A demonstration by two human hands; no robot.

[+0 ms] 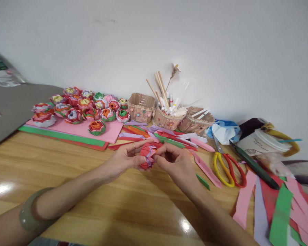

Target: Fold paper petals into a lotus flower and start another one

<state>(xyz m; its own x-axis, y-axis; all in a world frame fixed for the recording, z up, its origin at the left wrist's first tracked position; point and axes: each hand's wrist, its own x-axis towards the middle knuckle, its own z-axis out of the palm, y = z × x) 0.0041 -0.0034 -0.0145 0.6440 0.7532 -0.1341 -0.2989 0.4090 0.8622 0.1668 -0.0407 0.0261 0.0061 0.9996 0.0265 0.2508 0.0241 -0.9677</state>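
My left hand (pixel 129 158) is closed around a folded paper flower (pixel 147 156) in red, pink and lilac, held just above the wooden table. From the right, my right hand (pixel 173 158) pinches the flower's edge between thumb and fingertips; a small orange bit shows by those fingertips. Behind my hands lies a heap of folded paper strips (pixel 166 136) in red, lilac, pink, green and white. Several finished paper flowers (pixel 84 106) sit at the left on stacked sheets of coloured paper (pixel 66 131).
Scissors (pixel 228 167) with red and yellow handles lie at the right, beside a dark green cutter (pixel 256 167). Torn paper strips (pixel 279 212) cover the right front. Three decorated baskets (pixel 141 108) line the wall, one with sticks and markers. A lidded white tub (pixel 261 143) stands behind.
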